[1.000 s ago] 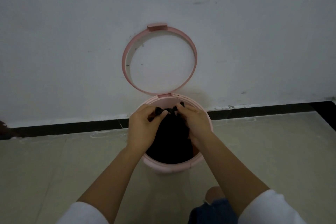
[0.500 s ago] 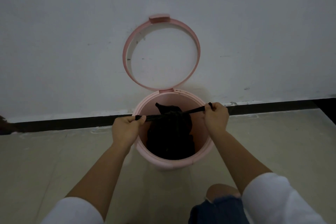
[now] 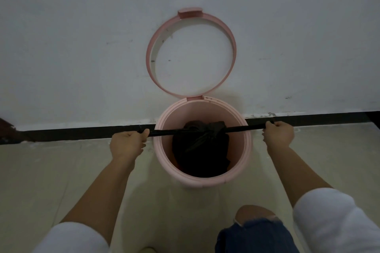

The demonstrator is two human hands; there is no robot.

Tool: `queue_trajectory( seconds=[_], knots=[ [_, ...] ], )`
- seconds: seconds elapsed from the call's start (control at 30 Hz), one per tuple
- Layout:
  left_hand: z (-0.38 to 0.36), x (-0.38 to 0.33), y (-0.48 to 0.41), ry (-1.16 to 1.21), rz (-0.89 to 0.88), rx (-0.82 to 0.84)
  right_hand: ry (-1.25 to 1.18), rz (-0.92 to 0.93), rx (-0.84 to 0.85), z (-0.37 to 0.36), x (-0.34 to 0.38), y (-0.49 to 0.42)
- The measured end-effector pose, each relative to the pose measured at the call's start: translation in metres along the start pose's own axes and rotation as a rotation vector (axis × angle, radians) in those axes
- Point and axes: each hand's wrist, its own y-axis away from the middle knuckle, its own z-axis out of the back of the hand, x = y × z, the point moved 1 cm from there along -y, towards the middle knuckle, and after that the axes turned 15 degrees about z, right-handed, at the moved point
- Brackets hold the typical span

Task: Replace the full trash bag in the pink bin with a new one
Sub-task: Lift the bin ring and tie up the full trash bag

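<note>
A round pink bin [image 3: 205, 181] stands on the floor against the wall, with its pink ring lid [image 3: 151, 53] flipped up against the wall. Inside sits a full black trash bag [image 3: 200, 150], knotted at the top. Two black ends of the bag stretch out sideways from the knot, taut across the bin's mouth. My left hand [image 3: 128, 142] is closed on the left end, just outside the bin's left rim. My right hand [image 3: 278, 133] grips the right end, well past the right rim.
A white wall [image 3: 82, 47] with a black skirting strip [image 3: 82, 132] runs behind the bin. Beige floor tiles [image 3: 51, 181] lie on both sides. My knee in torn blue jeans [image 3: 255, 230] is in front of the bin.
My hands have moved apart from the middle of the bin to beyond its rims, pulling the bag's two ends out tight. The knot has drawn in at the bag's top.
</note>
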Motion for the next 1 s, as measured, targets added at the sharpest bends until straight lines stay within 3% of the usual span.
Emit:
queue_trajectory(
  seconds=[0.1, 0.2, 0.27, 0.33, 0.43, 0.53, 0.67, 0.8, 0.87, 1.0],
  knots=[
    [-0.005, -0.01, 0.007, -0.003, -0.102, 0.073, -0.106, 0.052, -0.01, 0.003, 0.014, 0.009],
    [-0.013, -0.024, 0.024, 0.012, -0.205, 0.176, -0.124, 0.335, 0.053, 0.006, 0.053, 0.019],
    [-0.027, -0.034, 0.04, -0.041, -0.273, 0.221, -0.193, 0.454, 0.184, 0.004, 0.079, 0.033],
    [-0.039, -0.043, 0.056, -0.056, -0.315, 0.275, -0.272, 0.455, 0.314, -0.003, 0.097, 0.052],
    [-0.05, -0.05, 0.069, -0.096, -0.365, 0.337, -0.494, 0.263, 0.506, -0.014, 0.109, 0.079],
    [-0.056, -0.052, 0.075, -0.168, -0.456, 0.381, -0.588, 0.193, 0.608, -0.022, 0.103, 0.096],
    [-0.057, -0.055, 0.079, -0.207, -0.522, 0.377, -0.585, 0.295, 0.753, -0.022, 0.102, 0.113],
    [-0.053, -0.058, 0.077, -0.173, -0.478, 0.402, -0.42, 0.469, 0.704, -0.027, 0.107, 0.124],
    [-0.051, -0.058, 0.075, -0.14, -0.466, 0.401, -0.367, 0.472, 0.619, -0.03, 0.111, 0.121],
    [-0.036, -0.063, 0.072, -0.259, -0.454, 0.227, -0.3, 0.392, 0.511, -0.019, 0.133, 0.105]
  ],
)
